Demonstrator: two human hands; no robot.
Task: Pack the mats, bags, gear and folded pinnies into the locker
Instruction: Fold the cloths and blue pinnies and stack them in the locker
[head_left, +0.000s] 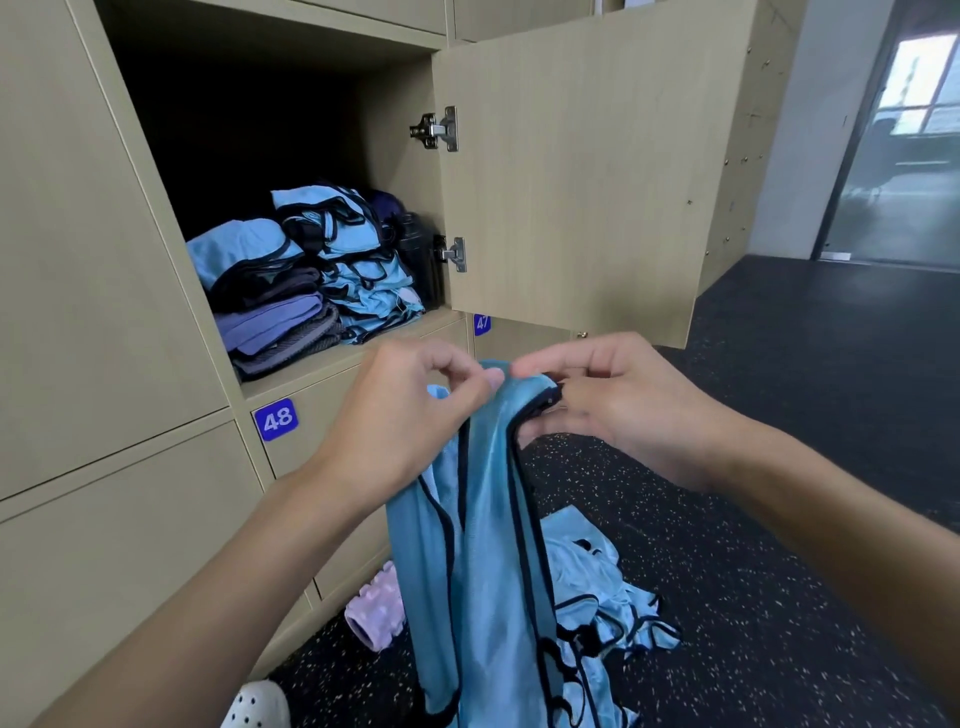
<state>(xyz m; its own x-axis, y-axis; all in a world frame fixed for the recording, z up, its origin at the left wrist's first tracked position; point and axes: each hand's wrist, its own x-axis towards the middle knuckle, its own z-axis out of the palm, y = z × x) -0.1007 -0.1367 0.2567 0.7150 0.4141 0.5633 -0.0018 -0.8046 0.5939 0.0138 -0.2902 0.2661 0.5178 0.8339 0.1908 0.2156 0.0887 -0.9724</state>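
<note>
fingers: both hands, left hand (410, 415) and right hand (613, 410), are pinching the top edge of a blue pinny (488, 545), which is hanging unfolded.
locker (332, 353): is holding folded stacks (358, 260).
left: pile on floor (597, 587), pink roller (375, 605) are waiting.

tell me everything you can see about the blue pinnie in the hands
The pinnie is light blue, smooth, slightly shiny fabric with dark binding along its edges and openings. Unfolded, it hangs lengthwise, its lower end running out of view at the bottom. The left hand and right hand pinch its top edge side by side, fingers curled onto the cloth. Behind its lower part a heap of similar pinnies lies on the floor; whether they touch cannot be told.
</note>
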